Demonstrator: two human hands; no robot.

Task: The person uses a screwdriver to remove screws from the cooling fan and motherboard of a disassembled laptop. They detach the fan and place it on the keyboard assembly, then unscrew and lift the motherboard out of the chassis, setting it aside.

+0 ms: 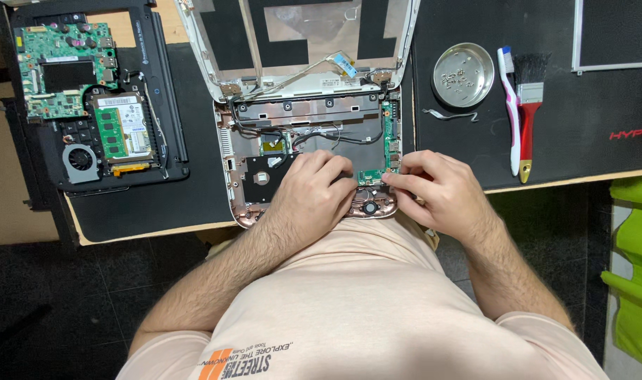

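**Colours on the bench**

The opened laptop shell (231, 169) has a white rim and a pinkish, coppery inside, crossed by black cables, with a small green board (390, 144) at its right edge. The mat (476, 134) is black. The removed motherboard (62, 67) is green on a black tray. The round dish (463, 74) is silvery. The brush (526, 105) has black bristles, a red handle and perhaps a gold tip.

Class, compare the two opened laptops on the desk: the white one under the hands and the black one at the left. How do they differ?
The white laptop has both hands, left hand and right hand, on its near edge; the black laptop lies untouched. The white laptop's base looks mostly bare, with a narrow green board; the black laptop holds a large green board and fan. Both lie open, insides showing.
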